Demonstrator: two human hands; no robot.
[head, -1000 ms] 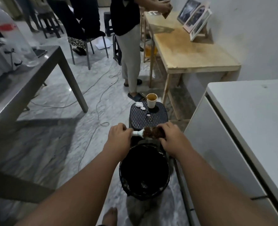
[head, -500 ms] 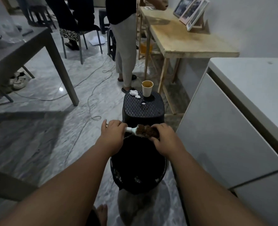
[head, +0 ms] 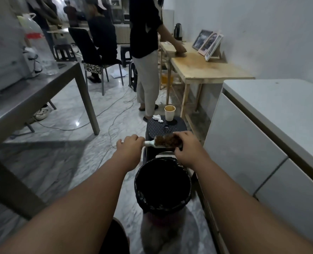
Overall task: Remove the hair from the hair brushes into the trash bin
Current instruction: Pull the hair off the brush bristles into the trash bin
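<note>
Near bin (head: pixel 143 198), gripping brush (head: pixel 164 141) handle with clenched fingers (head: pixel 133 139) of left hand (head: pixel 129 149), grasping its hairy head with right hand (head: pixel 187 149).

Grey marble floor (head: pixel 64 162), wooden table (head: pixel 207 70), white wall (head: pixel 262 24)

Dim room; small glare on the floor (head: pixel 77 123) at nine o'clock, table (head: pixel 42 88) at ten blurs, edges bow outward.
</note>
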